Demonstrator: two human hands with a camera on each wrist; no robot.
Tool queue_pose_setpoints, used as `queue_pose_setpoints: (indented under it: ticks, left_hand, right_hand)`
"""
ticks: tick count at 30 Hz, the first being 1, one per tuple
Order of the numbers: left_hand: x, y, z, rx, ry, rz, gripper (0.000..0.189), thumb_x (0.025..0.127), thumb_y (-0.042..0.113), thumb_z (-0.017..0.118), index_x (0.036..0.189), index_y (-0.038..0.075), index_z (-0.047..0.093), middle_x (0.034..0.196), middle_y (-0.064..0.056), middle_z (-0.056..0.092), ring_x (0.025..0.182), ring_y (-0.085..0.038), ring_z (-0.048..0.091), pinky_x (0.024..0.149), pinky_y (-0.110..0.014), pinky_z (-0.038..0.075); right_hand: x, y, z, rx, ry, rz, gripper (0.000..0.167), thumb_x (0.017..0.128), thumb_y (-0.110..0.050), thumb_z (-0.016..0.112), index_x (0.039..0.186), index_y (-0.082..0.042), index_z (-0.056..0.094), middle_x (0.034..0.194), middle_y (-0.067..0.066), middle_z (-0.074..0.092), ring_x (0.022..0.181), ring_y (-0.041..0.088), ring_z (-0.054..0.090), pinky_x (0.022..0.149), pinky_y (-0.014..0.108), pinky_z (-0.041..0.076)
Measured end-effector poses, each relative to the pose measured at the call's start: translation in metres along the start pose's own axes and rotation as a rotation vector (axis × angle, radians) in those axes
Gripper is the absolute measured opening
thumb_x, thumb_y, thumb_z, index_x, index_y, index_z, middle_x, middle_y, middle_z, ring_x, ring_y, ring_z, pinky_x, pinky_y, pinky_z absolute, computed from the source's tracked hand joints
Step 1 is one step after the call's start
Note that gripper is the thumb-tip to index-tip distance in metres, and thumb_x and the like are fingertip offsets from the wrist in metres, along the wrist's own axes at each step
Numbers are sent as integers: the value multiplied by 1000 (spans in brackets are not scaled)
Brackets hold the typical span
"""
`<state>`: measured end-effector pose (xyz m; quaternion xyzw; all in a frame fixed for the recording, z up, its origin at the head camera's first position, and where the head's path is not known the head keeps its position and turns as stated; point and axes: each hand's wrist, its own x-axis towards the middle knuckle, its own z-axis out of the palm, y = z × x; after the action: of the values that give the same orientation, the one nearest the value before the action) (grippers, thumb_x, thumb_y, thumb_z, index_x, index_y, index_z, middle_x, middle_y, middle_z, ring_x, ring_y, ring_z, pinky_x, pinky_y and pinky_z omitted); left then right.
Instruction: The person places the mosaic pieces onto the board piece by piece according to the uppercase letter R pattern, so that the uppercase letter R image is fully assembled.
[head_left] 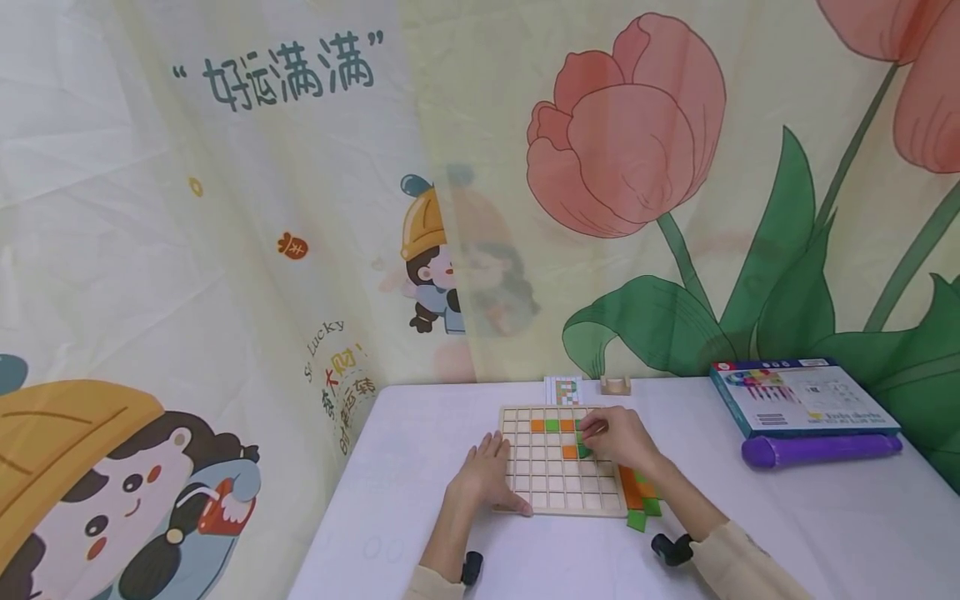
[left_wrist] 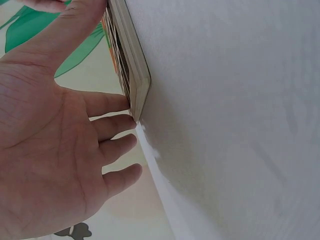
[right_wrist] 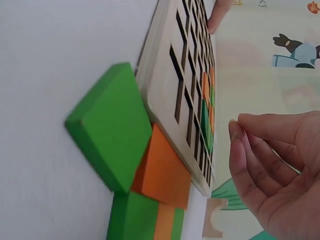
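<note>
A wooden grid board [head_left: 555,483] lies on the table, with an orange tile [head_left: 537,425], a green tile [head_left: 552,425] and others in its upper rows. Lower down, another orange tile [head_left: 570,452] sits beside a dark green tile [right_wrist: 204,125] that looks tilted in its cell. My left hand [head_left: 483,473] rests along the board's left side, fingers extended and fingertips at the edge, thumb by the near edge. Above the board's upper right part is my right hand [right_wrist: 275,165], thumb and forefinger brought together; no tile shows between them.
Loose green and orange tiles [head_left: 632,492] lie against the board's right edge. Behind the board are a pattern card [head_left: 560,389] and a small wooden piece [head_left: 616,385]. A flat box [head_left: 810,400] and a purple tube-shaped object [head_left: 821,450] lie at the right.
</note>
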<state>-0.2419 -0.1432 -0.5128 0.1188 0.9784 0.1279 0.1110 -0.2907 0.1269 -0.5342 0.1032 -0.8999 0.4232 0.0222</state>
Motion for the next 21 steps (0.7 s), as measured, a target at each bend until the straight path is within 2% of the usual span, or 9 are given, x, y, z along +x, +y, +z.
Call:
queue_pose_setpoints:
  ticks: [4,11,21]
  left_hand:
    - [-1,0,-1,-13,-5,1,125,64,55,97,158,-3,38,168,-21,29,158,-36,22,127,-54,24]
    - [-2,-1,-2,-23,-9,2,125,64,56,96,158,-3,38,169,-21,28,158,-36,22,127,-54,23]
    - [-3,0,-3,-20,-8,13,123,65,54,96,157,-4,39,168,-22,29,158,-37,22,127,-55,24]
  right_hand:
    - [-8,-2,-12,6,12,23,13,89,-5,81,101,-9,80,82,-5,71,79,14,65,70,30,57]
    - [-24,1,-32,-26,32,-7,15,91,-5,79,105,-5,79,85,-4,73,81,15,67,75,30,57]
    - [-40,18,-50,-45,15,79,20,88,-4,81,108,-6,78,87,-2,72,83,17,66,78,35,61]
